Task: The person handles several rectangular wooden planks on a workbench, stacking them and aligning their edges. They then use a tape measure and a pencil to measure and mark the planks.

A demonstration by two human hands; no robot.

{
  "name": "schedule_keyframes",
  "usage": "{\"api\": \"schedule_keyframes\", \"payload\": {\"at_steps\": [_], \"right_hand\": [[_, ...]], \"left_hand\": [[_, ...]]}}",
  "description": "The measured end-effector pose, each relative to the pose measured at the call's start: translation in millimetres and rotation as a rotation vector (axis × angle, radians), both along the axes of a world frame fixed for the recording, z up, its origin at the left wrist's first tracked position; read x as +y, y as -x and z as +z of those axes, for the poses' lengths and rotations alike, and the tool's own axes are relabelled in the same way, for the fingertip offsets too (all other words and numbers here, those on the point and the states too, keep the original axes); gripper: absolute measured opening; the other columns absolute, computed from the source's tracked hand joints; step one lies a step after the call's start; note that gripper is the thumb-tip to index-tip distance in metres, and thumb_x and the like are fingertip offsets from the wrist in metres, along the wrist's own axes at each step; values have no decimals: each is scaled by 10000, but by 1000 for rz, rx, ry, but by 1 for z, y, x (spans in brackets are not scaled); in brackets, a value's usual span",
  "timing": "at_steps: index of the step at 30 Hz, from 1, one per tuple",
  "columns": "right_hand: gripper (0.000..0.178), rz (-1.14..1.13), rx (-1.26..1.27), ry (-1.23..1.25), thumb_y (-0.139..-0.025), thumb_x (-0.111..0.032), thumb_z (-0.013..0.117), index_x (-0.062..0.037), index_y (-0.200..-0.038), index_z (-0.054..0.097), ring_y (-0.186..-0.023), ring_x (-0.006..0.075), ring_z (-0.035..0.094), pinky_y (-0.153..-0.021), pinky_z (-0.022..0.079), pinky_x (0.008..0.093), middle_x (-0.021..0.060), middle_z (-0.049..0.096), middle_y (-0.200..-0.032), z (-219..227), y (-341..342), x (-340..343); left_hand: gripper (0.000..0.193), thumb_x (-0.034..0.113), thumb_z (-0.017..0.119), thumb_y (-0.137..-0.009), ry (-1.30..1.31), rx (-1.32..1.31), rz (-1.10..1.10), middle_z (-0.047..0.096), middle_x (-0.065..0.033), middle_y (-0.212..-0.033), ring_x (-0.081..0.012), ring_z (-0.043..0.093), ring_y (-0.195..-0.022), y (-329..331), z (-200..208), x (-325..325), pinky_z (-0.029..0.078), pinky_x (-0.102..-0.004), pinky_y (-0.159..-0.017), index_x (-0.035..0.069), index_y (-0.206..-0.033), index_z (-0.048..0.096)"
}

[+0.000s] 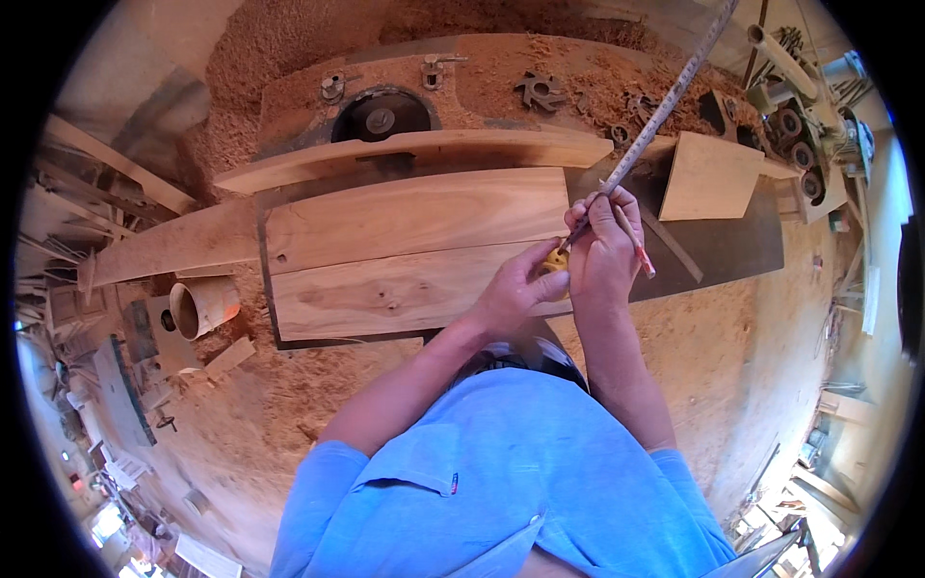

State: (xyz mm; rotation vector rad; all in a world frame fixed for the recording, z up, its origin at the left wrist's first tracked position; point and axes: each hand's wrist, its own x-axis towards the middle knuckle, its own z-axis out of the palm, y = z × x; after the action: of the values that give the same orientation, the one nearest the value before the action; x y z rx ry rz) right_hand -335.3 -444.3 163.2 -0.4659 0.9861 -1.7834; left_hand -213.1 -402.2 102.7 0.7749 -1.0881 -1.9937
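My left hand is closed around the yellow case of a tape measure. Its pale blade runs out past my right hand, up and away to the upper right. My right hand pinches the blade close to the case and also holds a pencil with a red end, which slants down toward me. Beneath and left of both hands, two pale planks lie side by side on a dark machine table, the nearer one showing knots.
Behind the planks a long curved board stands along a round dark machine part. A square wooden panel lies at right, near a metal cutter head. At left is a white bucket on its side. Sawdust covers the surroundings.
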Motion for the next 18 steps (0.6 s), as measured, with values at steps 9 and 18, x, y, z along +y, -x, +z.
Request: {"api": "schedule_keyframes", "payload": {"at_steps": [9,18], "right_hand": [[104,180,-92,-52,-999,-1,562,-44,-1091,542,-780,134,580,-723,509,262,71,604,-900,-7,-50,27],[129,-86,-174,-98,-984,51,533,-47,-1068,520,-867,231,608,-826,531,393,113,602,-980,-35,-31,25]], "left_hand": [[481,324,548,-1038,-246,13,123,641,-68,-1098,-119,620,-913,-35,9,13,517,-268,-807,-23,-1370,530],[342,255,629,-869,184,-865,-62,717,-46,-882,-155,632,-851,-199,9,27,500,-321,-760,-33,-1031,718]]}}
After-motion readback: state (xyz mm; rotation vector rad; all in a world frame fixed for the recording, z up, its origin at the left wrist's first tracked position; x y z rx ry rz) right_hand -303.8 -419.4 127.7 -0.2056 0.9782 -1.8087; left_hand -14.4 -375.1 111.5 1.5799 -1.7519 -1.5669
